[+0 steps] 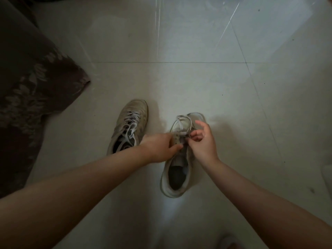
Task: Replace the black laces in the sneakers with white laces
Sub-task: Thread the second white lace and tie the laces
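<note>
Head view, dim light. Right sneaker point(177, 166) on tiled floor point(197, 78), toe away from the person, white lace point(182, 124) partly threaded, loose loops over its toe. Left hand point(159, 147) grips its eyelet flap, thumb and fingers curled on it. Right hand point(202, 142) pinches what looks like the lace at the eyelets, other fingers spread. Left sneaker point(130, 125) just left of it, already white-laced. Patterned fabric point(30, 83) far left.

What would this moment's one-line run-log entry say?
left hand: holds right sneaker | right hand: pinches white lace | left sneaker: laced
</note>
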`<state>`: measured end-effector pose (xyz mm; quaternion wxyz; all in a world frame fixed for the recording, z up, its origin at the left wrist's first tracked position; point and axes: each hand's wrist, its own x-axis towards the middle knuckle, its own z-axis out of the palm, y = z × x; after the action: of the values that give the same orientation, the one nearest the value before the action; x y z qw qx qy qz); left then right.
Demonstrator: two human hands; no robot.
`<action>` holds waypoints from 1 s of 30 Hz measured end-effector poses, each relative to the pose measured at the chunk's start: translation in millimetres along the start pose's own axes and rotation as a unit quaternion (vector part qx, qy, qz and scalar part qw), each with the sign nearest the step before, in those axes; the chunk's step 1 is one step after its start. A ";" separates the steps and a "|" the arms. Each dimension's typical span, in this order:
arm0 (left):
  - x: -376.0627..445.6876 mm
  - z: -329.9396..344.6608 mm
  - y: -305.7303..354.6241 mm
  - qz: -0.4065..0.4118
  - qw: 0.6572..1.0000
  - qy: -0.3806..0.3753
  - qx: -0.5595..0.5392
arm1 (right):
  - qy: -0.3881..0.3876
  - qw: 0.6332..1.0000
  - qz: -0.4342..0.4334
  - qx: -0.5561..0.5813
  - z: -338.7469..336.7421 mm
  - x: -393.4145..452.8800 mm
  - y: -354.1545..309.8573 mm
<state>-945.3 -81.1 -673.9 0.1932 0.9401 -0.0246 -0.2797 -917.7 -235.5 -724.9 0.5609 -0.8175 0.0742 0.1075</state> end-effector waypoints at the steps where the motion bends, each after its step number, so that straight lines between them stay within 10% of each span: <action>1: 2.3 3.7 4.8 -0.006 1.000 0.007 -0.002 | 0.003 1.000 -0.008 -0.001 0.7 0.4 0.2; 11: 11.7 3.0 31.2 0.002 0.999 0.046 -0.021 | 0.011 0.999 0.008 -0.034 -3.4 5.4 5.8; 18: -19.9 -27.1 -39.7 0.042 0.953 -0.204 -0.220 | 0.027 0.998 0.046 -0.029 -8.1 7.8 9.9; 22: -25.5 -35.0 -48.4 0.022 0.971 -0.238 -0.005 | 0.017 0.998 0.061 0.006 -8.1 8.8 8.3; 30: 0.1 -1.5 30.6 0.088 0.989 0.100 0.071 | -0.043 0.998 0.049 0.010 -10.9 13.7 1.3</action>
<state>-942.6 -108.9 -661.3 0.1508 0.9689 -0.1073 -0.1640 -903.8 -246.1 -725.7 0.5656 -0.8021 0.0910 0.1687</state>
